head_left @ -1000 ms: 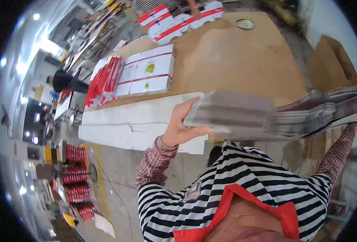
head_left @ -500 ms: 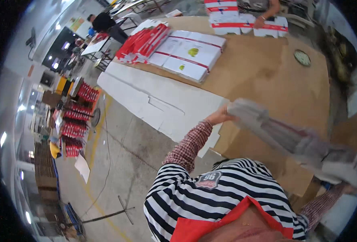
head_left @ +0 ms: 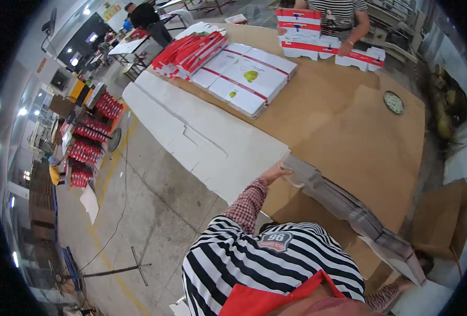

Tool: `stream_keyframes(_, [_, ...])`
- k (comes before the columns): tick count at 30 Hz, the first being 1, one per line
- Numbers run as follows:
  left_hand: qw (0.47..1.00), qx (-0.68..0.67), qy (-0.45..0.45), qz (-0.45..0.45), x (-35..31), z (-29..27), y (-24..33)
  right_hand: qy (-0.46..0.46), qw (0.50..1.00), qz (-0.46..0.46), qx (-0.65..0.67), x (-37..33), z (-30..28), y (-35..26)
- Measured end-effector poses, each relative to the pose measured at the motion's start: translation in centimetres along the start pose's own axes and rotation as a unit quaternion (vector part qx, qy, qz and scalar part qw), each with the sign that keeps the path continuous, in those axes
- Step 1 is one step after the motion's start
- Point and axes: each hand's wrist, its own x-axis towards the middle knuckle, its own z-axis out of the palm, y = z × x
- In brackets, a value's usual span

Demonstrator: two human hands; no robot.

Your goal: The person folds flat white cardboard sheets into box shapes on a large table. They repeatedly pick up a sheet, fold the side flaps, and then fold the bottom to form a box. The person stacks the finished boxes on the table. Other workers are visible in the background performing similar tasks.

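My left hand is closed round the far-left end of a long bundle of grey die-cut cardboard sheets. The bundle stands on its long edge along the near side of the brown tabletop, slanting down toward the right. At its other end is my right hand, mostly hidden behind the sheets, with its fingers against that end. To the left of the bundle lie flat white cardboard sheets, stacked in a long strip along the table edge.
Across the brown table are strapped white flat cartons, a pile of red-and-white pieces and a small round dish. A co-worker's hand touches red-and-white boxes at the far side. An open carton stands at right.
The bundle has swung down and nearer to me, and its blurred sheets now look squared together. My right hand has come lower and inward with it. More of the co-worker shows.
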Motion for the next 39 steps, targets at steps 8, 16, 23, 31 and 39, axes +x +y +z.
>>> stream_keyframes(8, [0.999, 0.017, -0.007, 0.030, 1.8, 2.5, 4.5, -0.096, 0.994, -0.020, 0.045, -0.7, 0.7, 1.1])
stream_keyframes(16, [0.994, -0.101, 0.011, 0.042, 4.1, -0.9, -2.1, 0.047, 0.999, 0.013, -0.015, 1.4, 4.2, 1.8])
stream_keyframes(23, [0.933, -0.351, 0.071, 0.018, 2.4, 7.6, -2.8, 0.158, 0.983, 0.051, -0.075, 1.5, 4.7, 2.3])
stream_keyframes(31, [0.879, -0.431, 0.200, -0.038, 1.0, 12.2, -1.8, 0.222, 0.960, 0.075, -0.152, 4.9, 8.2, 2.0])
stream_keyframes(39, [0.868, -0.360, 0.340, 0.033, -12.9, 6.9, 6.7, 0.198, 0.949, 0.098, -0.227, 9.5, 16.3, 3.2])
